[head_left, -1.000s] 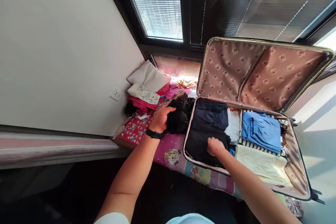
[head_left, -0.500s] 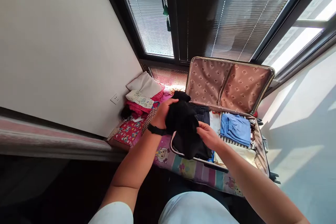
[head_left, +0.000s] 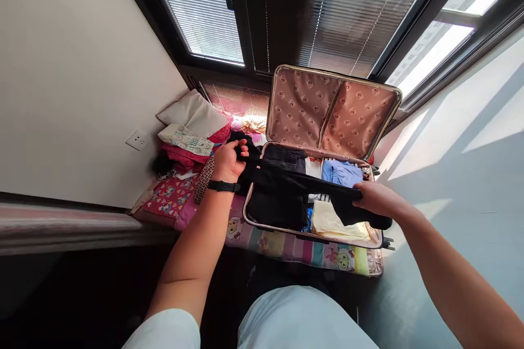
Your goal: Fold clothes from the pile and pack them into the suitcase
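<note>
A long black garment [head_left: 295, 176] is stretched taut across an open suitcase [head_left: 301, 112]; its exact kind I cannot make out. At its left end, my left hand [head_left: 230, 160], with a black band at the wrist, is closed around the cloth. My right hand [head_left: 375, 200] grips the other end near the suitcase's right side, and a flap of cloth hangs beneath it. Below the garment lie folded dark clothes [head_left: 282, 156], blue folded clothing [head_left: 343, 171] and a cream folded cloth [head_left: 333, 222]. The garment hides part of the suitcase's contents.
Left of the suitcase, a pillow [head_left: 194, 113] and a pile of clothes [head_left: 178, 158] lie against the wall. A patterned mat [head_left: 282, 245] runs under the suitcase. Windows with blinds [head_left: 196, 11] stand behind, and a pale wall [head_left: 462, 185] borders the right.
The bunched black garment has been pulled out lengthwise. My right hand moved right with one end, while my left hand moved slightly left with the other. The view has shifted too.
</note>
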### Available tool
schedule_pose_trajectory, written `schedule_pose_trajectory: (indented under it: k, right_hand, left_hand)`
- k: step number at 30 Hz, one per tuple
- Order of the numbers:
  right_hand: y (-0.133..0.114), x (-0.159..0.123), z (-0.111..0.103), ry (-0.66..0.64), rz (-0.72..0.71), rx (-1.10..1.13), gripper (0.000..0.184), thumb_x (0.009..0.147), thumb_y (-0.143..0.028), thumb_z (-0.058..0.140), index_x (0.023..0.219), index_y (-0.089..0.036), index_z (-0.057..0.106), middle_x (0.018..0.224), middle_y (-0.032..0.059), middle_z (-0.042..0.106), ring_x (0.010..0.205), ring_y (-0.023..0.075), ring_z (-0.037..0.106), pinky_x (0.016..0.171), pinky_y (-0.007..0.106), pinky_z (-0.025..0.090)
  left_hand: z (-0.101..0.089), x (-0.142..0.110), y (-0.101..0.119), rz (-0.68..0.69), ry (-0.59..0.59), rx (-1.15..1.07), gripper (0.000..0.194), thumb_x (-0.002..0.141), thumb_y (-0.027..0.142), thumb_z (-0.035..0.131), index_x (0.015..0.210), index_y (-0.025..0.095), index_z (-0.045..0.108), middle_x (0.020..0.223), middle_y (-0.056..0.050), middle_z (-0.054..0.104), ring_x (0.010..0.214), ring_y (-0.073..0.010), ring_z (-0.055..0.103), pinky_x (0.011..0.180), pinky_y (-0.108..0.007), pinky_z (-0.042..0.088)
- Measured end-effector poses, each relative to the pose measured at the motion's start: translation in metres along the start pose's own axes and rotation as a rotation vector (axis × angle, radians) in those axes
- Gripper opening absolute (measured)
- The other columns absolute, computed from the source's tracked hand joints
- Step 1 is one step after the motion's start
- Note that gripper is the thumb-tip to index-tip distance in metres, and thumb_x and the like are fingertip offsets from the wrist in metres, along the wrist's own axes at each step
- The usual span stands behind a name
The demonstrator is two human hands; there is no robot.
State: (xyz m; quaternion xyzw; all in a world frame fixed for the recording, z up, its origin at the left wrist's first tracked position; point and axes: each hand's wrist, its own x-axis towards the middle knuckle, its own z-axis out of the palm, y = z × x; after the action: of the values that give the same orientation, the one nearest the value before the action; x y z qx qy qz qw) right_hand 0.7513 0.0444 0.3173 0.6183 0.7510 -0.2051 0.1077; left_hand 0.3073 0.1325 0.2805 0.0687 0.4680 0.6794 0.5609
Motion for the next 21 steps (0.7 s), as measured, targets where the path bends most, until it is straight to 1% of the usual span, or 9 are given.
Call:
schedule_pose_trajectory:
  k: [3,5,7,10,12,14,16,19,21]
  right_hand:
    - [0.023,-0.016,-0.011,0.022,0.01,-0.057,0.018,0.092,-0.028,0.062,0.092,-0.021,0.079,0.088,0.0081,0.077,0.08,0.0221,0.071,0.073,0.029,0.048]
    - [0.03,-0.027,-0.024,0.084,-0.028,0.147,0.025,0.096,-0.036,0.059,0.096,-0.022,0.08,0.085,0.0054,0.076,0.076,0.0208,0.069,0.07,0.029,0.049]
    - [0.025,-0.037,-0.039,0.122,-0.081,0.426,0.032,0.097,-0.048,0.062,0.099,-0.022,0.08,0.082,0.0037,0.075,0.072,0.02,0.067,0.066,0.029,0.051]
    - [-0.003,-0.045,-0.065,0.129,-0.15,0.711,0.039,0.09,-0.058,0.072,0.098,-0.021,0.082,0.083,0.0032,0.076,0.07,0.0196,0.068,0.064,0.03,0.053]
    - [-0.027,-0.044,-0.083,0.101,-0.196,0.738,0.036,0.086,-0.055,0.078,0.097,-0.022,0.083,0.084,0.0023,0.077,0.07,0.0193,0.068,0.064,0.03,0.053]
    - [-0.047,-0.039,-0.097,0.086,-0.25,0.674,0.03,0.084,-0.047,0.079,0.099,-0.022,0.084,0.082,0.0003,0.077,0.07,0.018,0.067,0.064,0.028,0.052]
    - [-0.057,-0.034,-0.107,0.151,-0.275,0.588,0.027,0.079,-0.039,0.081,0.1,-0.022,0.083,0.081,-0.0016,0.076,0.071,0.0162,0.065,0.065,0.026,0.05]
    - [-0.052,-0.032,-0.11,0.212,-0.268,0.525,0.033,0.071,-0.031,0.084,0.103,-0.022,0.08,0.085,-0.0014,0.076,0.075,0.0156,0.064,0.065,0.024,0.049]
    - [-0.044,-0.035,-0.106,0.106,-0.294,0.608,0.034,0.073,-0.032,0.084,0.104,-0.021,0.08,0.087,0.0006,0.076,0.076,0.0165,0.065,0.065,0.025,0.051]
  left_hand:
    - [-0.004,0.011,-0.013,0.051,0.109,0.176,0.019,0.087,0.004,0.054,0.098,0.019,0.058,0.072,0.002,0.065,0.05,-0.0075,0.057,0.048,-0.015,0.041]
    - [-0.004,0.01,-0.025,0.073,0.143,0.404,0.02,0.092,0.012,0.055,0.109,0.02,0.061,0.082,-0.001,0.071,0.059,-0.012,0.066,0.057,-0.021,0.051]
    - [-0.001,-0.001,-0.039,0.097,0.075,0.75,0.031,0.094,0.024,0.062,0.124,0.019,0.063,0.103,-0.011,0.078,0.085,-0.0229,0.078,0.077,-0.034,0.06]
    - [0.02,-0.043,-0.06,0.302,-0.244,1.265,0.07,0.082,0.038,0.085,0.143,0.013,0.061,0.147,-0.026,0.066,0.142,-0.0421,0.061,0.116,-0.051,0.049]
    - [0.045,-0.081,-0.072,0.462,-0.633,1.34,0.088,0.074,0.044,0.094,0.15,0.015,0.061,0.166,-0.025,0.05,0.159,-0.0434,0.042,0.129,-0.052,0.036]
    - [0.074,-0.118,-0.078,0.495,-1.089,1.155,0.094,0.075,0.048,0.095,0.157,0.021,0.058,0.168,-0.017,0.051,0.157,-0.0369,0.046,0.129,-0.046,0.037]
    - [0.103,-0.144,-0.079,0.451,-1.298,0.976,0.072,0.084,0.047,0.086,0.149,0.024,0.066,0.15,-0.013,0.068,0.139,-0.0315,0.062,0.12,-0.042,0.046]
    - [0.13,-0.16,-0.069,0.381,-1.231,0.88,0.031,0.095,0.042,0.071,0.115,0.02,0.079,0.107,-0.007,0.079,0.102,-0.0236,0.071,0.098,-0.035,0.054]
    - [0.135,-0.159,-0.057,0.331,-1.138,0.813,0.026,0.096,0.042,0.068,0.102,0.018,0.076,0.094,-0.003,0.074,0.089,-0.019,0.067,0.087,-0.03,0.052]
